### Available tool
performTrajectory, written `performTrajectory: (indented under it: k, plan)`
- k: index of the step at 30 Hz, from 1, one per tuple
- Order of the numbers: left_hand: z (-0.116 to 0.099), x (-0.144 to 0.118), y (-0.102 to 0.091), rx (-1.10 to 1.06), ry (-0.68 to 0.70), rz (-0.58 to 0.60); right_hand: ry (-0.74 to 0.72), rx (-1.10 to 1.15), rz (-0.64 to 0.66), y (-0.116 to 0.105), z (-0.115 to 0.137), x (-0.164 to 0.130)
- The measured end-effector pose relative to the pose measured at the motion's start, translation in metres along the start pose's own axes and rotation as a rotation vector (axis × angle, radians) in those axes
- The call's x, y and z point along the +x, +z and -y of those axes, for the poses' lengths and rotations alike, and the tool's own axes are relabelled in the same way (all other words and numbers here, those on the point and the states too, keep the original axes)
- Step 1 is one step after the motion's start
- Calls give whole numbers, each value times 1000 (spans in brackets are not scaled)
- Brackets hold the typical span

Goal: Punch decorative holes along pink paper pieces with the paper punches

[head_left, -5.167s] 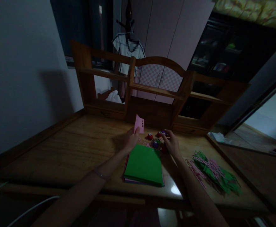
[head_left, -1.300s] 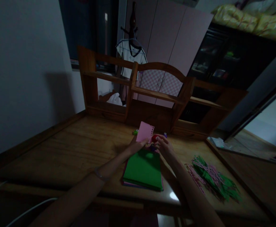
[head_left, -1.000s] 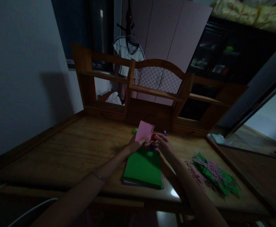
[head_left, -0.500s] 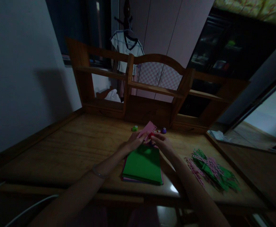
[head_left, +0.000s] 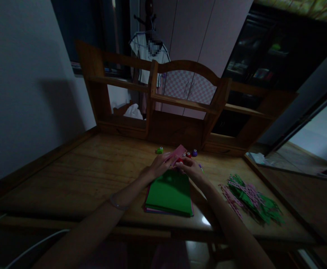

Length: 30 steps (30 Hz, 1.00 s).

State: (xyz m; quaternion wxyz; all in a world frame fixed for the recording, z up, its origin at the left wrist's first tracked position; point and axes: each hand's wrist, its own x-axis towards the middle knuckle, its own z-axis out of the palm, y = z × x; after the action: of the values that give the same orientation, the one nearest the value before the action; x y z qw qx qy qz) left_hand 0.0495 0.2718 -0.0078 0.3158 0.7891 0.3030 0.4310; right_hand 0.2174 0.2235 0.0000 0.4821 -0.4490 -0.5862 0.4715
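Note:
My left hand is closed on a pink strip of paper above the desk. In my right hand, the fingers are wrapped around a small red craft punch at the paper's near edge. How far the paper goes into the punch is hidden by my fingers. Just below both hands lies a stack of coloured paper, green sheet on top. Beyond the hands stand more small punches: a green one, another red one and a purple one.
A loose pile of green and pink punched paper strips lies on the right of the wooden desk. A wooden shelf unit rises along the desk's back edge. At lower left hangs a white cable.
The pink paper has shifted slightly to the right with the hands, still held. My right fingers have moved a little around the red punch.

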Motion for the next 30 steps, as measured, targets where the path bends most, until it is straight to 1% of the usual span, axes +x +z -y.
performTrajectory:
  k: [7,11,15,21,30]
  plan:
    - [2,1,0,23,66,39,-15,-39,5,6,5,-2]
    - [7,2,1,31,75,50,-27,-7,2,7,3,-2]
    - [8,1,1,26,69,63,-19,-25,-9,6,2,-2]
    - [1,-1,-2,21,48,64,-26,-56,-13,6,4,-3]
    - [-7,-2,-3,-88,3,84,-21,-17,8,9,4,-3]
